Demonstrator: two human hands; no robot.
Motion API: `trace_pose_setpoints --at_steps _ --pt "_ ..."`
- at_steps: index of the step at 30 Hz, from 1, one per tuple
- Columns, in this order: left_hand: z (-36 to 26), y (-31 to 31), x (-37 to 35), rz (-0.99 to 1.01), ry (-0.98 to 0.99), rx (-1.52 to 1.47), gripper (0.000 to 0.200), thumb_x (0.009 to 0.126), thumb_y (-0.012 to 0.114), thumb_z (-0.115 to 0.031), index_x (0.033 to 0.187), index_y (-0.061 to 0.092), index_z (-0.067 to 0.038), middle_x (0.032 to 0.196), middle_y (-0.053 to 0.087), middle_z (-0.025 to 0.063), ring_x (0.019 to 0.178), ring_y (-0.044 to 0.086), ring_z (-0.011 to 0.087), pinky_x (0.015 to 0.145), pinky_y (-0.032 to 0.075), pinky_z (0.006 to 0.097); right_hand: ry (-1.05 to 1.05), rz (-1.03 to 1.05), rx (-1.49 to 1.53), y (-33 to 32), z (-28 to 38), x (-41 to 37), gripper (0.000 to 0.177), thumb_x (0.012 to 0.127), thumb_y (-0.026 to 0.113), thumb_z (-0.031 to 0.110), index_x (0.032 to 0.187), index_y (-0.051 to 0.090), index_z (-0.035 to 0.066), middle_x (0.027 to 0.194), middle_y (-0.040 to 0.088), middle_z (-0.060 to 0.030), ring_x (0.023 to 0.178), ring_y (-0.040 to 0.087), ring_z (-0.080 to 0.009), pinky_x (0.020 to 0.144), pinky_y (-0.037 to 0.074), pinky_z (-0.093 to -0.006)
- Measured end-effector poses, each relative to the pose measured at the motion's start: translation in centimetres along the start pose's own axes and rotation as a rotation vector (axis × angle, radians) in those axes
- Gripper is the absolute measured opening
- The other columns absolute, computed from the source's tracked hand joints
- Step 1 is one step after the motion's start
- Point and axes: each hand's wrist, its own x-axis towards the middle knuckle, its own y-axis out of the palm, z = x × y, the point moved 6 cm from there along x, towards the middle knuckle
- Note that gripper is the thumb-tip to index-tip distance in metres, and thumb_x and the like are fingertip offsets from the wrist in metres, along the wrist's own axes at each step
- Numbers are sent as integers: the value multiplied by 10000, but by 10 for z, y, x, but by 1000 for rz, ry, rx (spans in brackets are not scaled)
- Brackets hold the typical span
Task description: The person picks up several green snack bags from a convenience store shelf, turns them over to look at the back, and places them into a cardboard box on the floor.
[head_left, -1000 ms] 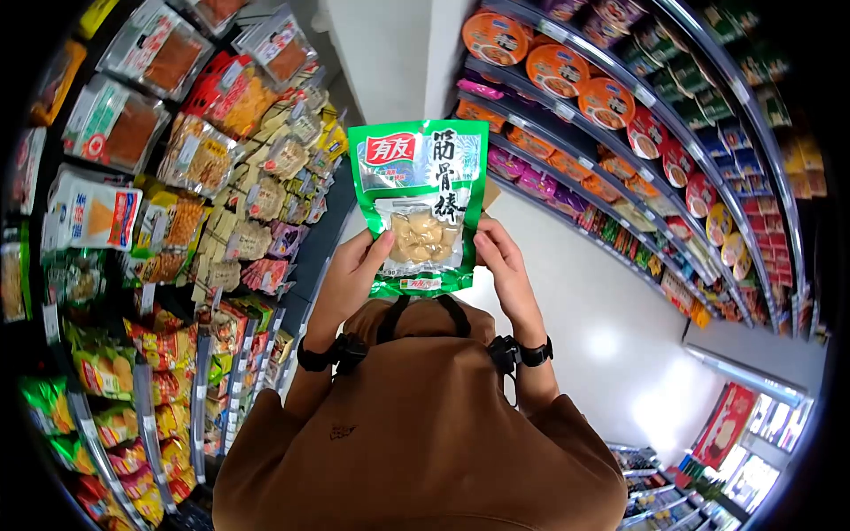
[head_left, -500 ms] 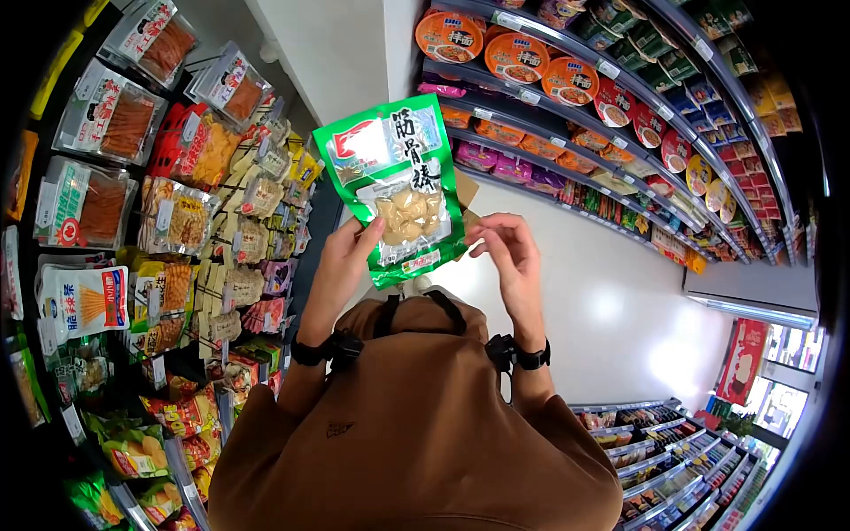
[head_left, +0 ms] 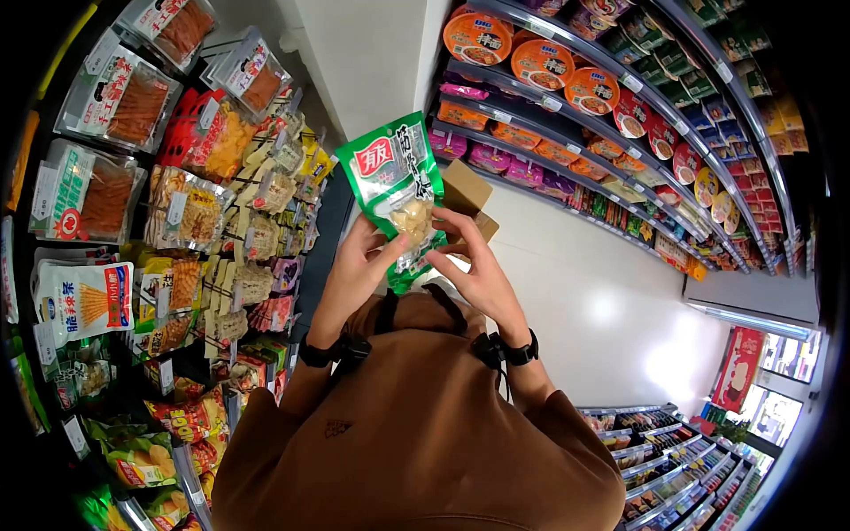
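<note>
A green snack packet [head_left: 390, 181] with a red logo and a clear window showing pale pieces is held upright in front of the body, tilted slightly to the left. On its lower left edge my left hand [head_left: 361, 261] grips it, thumb across the front. At the lower right edge my right hand [head_left: 474, 265] has its thumb and fingers closed on the packet. The packet's lower part looks folded inward between the hands.
Hanging snack packets [head_left: 186, 208] fill the rack on the left. Curved shelves with orange noodle bowls [head_left: 543, 64] stand at the upper right. Cardboard boxes [head_left: 465, 188] lie behind the packet. More stocked shelves [head_left: 682, 451] are at the lower right.
My right hand has moved left and closed on the packet, which it was beside before. The packet has turned and narrowed, and its lower part is now bent. The view has shifted slightly.
</note>
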Motion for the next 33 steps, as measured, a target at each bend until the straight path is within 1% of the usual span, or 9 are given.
trace_pose_setpoints --at_steps 3,5,6,9,12,23,26,29,33 --pt "4 4 0 119 -143 6 440 1008 547 -164 1402 427 -10 1341 537 106 1145 595 187 883 504 301 3 44 4 11 -1 -1 570 940 657 223 1426 409 59 1364 502 -127 1246 517 -258 997 453 -363" --pt "7 6 2 146 -148 6 420 1014 534 -166 1390 442 -4 1338 541 109 1138 601 193 864 511 301 248 22 -34 13 -6 -7 574 970 622 245 1449 372 51 1363 519 -134 1263 496 -232 1023 420 -344" --pt "9 7 3 168 -149 11 402 1020 522 -168 1378 457 3 1336 545 112 1131 608 199 845 518 301 253 17 -36 13 -11 -7 574 970 622 245 1449 372 51 1363 519 -134 1263 496 -232 1023 420 -344" --pt "20 6 7 186 -153 54 367 1024 512 -169 1352 495 -7 1330 557 114 1122 614 189 847 512 292 311 14 300 15 -37 -6 547 998 573 261 1441 372 10 1320 553 -118 1202 510 -175 1027 394 -309" --pt "30 8 9 242 -236 138 359 1021 521 -176 1346 508 -23 1321 570 108 1122 614 176 851 507 291 395 -24 355 9 -53 -9 521 1006 549 246 1426 381 -13 1286 574 -118 1184 521 -168 1022 393 -298" --pt "61 0 22 200 -255 298 401 994 583 -251 1334 524 -45 1238 602 105 1106 586 152 868 489 280 476 -196 495 -5 -76 -18 465 1001 532 206 1406 427 4 1289 578 -87 1181 528 -159 1046 377 -304" --pt "71 4 23 258 -299 324 432 1007 562 -277 1369 502 -49 1264 605 94 1080 582 135 885 475 275 482 -215 531 -4 -78 -21 554 1001 538 232 1433 346 -56 1331 545 -137 1231 503 -188 1052 369 -295" --pt "80 9 25 315 -310 283 468 1011 555 -300 1403 479 -57 1307 578 100 1098 575 149 897 474 282 498 -200 530 -1 -81 -22 494 1002 531 209 1432 405 3 1318 566 -103 1206 516 -162 1060 365 -312" --pt "91 12 26 300 -344 198 543 1009 549 -341 1441 430 -36 1335 549 141 1177 562 198 910 484 304 495 -143 428 4 -75 -23 635 978 584 261 1478 307 -15 1387 495 -144 1233 496 -200 1046 384 -319"
